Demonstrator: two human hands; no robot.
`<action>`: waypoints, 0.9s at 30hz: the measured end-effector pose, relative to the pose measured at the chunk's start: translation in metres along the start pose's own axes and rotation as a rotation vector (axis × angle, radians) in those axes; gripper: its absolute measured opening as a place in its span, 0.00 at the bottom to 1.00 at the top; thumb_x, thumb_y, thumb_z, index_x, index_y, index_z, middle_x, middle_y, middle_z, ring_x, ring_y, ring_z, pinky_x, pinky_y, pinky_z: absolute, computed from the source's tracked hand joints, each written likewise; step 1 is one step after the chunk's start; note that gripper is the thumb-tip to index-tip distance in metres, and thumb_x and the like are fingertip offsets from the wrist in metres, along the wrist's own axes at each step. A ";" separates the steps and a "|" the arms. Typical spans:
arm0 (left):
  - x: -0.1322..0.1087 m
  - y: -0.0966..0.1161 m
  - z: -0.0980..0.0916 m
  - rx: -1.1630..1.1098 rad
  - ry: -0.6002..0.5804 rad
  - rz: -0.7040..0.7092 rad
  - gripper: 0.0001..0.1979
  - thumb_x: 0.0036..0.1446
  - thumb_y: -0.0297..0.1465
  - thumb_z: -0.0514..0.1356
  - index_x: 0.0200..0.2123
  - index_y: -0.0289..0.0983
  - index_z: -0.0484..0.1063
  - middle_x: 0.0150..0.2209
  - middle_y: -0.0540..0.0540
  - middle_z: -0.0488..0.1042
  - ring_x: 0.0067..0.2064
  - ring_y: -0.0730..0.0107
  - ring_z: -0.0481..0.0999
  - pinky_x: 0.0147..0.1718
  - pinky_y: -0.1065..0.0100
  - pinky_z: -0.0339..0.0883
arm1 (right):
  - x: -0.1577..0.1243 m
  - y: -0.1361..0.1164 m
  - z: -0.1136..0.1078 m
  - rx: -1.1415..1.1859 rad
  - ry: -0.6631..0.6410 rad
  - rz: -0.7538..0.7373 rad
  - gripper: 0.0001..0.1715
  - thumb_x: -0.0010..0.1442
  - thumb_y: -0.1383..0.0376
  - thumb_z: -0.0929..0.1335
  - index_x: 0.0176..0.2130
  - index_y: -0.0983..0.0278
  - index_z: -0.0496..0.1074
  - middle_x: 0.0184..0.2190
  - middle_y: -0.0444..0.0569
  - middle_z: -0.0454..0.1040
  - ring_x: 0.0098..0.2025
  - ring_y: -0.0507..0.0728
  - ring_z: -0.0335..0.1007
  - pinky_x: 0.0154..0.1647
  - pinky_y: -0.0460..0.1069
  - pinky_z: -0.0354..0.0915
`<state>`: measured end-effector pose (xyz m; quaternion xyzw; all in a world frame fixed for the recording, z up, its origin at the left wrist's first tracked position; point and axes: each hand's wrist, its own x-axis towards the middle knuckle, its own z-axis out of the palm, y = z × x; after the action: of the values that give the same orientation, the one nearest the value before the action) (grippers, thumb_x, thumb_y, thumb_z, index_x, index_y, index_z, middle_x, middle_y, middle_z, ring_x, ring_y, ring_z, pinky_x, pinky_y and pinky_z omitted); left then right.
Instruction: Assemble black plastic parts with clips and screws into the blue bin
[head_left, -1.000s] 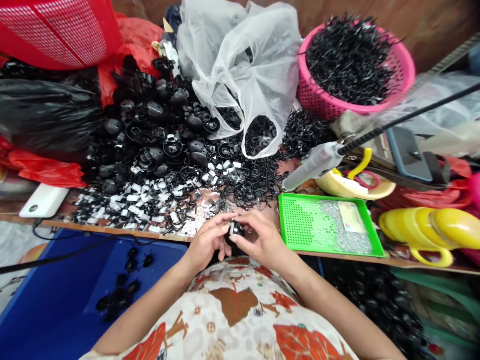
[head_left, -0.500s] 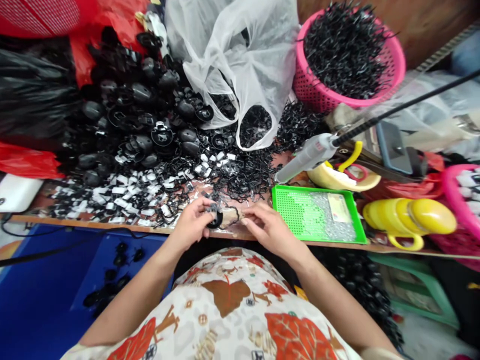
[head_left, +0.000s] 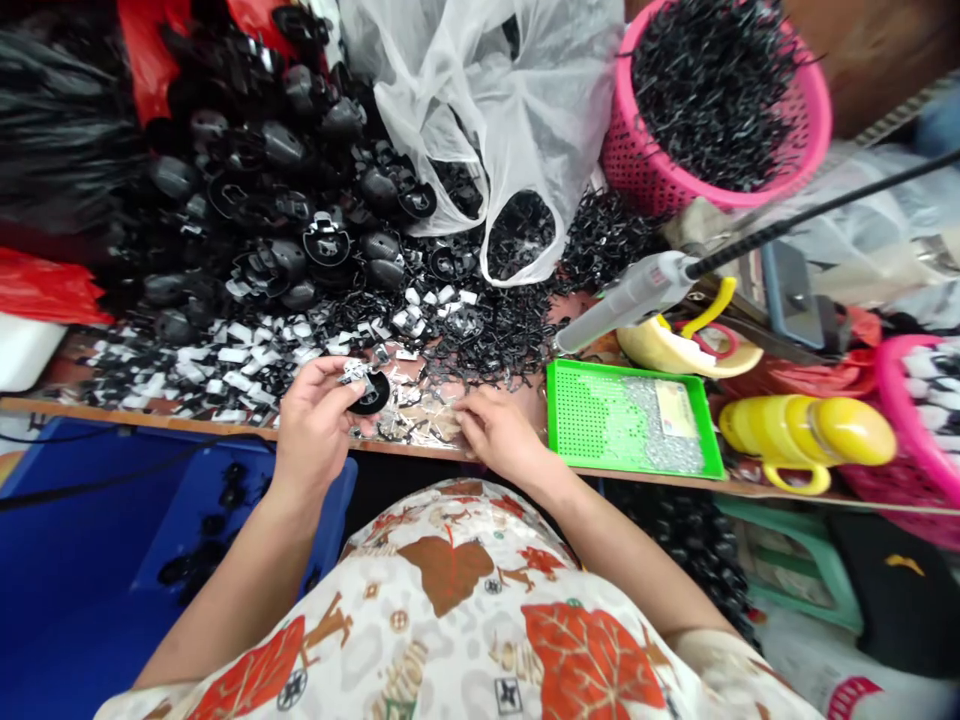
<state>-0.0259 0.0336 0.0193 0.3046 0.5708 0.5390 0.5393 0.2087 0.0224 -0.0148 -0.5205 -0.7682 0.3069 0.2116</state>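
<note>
My left hand (head_left: 319,410) grips a round black plastic part (head_left: 370,392) between thumb and fingers, over the table's front edge. The part is dish-shaped with a pale fitting on its upper side. To the right, my right hand (head_left: 495,430) rests low at the table edge with thumb and fingertips drawn together. Whatever those fingertips may hold is too small to tell. Thin pale and black bits (head_left: 420,412) lie between the two hands. Behind my left hand spread many small white and black pieces (head_left: 255,355).
A heap of black rounded housings (head_left: 277,190) stands at the back left. A clear plastic bag (head_left: 525,110), a pink basket (head_left: 619,150) of black strips and a grey electric screwdriver (head_left: 622,305) stand behind. A green tray (head_left: 592,460) and a yellow bottle (head_left: 780,430) lie right. A blue bin (head_left: 67,540) is below left.
My left hand has moved left and up with the round black part, away from my right hand. A dark strand that stretched between the hands no longer shows there. My right hand shifted slightly left.
</note>
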 end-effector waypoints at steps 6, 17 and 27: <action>-0.011 -0.008 -0.008 0.045 -0.070 -0.115 0.21 0.45 0.34 0.69 0.42 0.39 0.68 0.30 0.54 0.74 0.18 0.73 0.74 0.11 0.74 0.64 | 0.016 -0.019 0.030 -0.145 -0.142 -0.052 0.09 0.69 0.66 0.66 0.45 0.61 0.76 0.44 0.53 0.74 0.43 0.58 0.72 0.45 0.52 0.69; -0.026 -0.039 0.008 0.158 -0.325 -0.128 0.17 0.53 0.34 0.66 0.45 0.39 0.69 0.43 0.50 0.72 0.24 0.76 0.75 0.16 0.71 0.73 | 0.013 -0.034 0.010 0.605 0.044 0.279 0.07 0.62 0.62 0.68 0.37 0.60 0.65 0.25 0.38 0.66 0.23 0.49 0.62 0.24 0.45 0.59; -0.030 -0.045 0.015 0.083 -0.383 -0.108 0.13 0.54 0.32 0.67 0.42 0.38 0.71 0.38 0.50 0.74 0.31 0.73 0.75 0.28 0.68 0.79 | -0.016 -0.041 0.022 0.565 0.024 0.075 0.20 0.62 0.66 0.69 0.54 0.62 0.73 0.32 0.43 0.69 0.28 0.49 0.65 0.29 0.46 0.65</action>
<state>0.0055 -0.0006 -0.0119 0.3925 0.4951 0.4173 0.6532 0.1724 -0.0091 -0.0023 -0.4724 -0.6299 0.5103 0.3458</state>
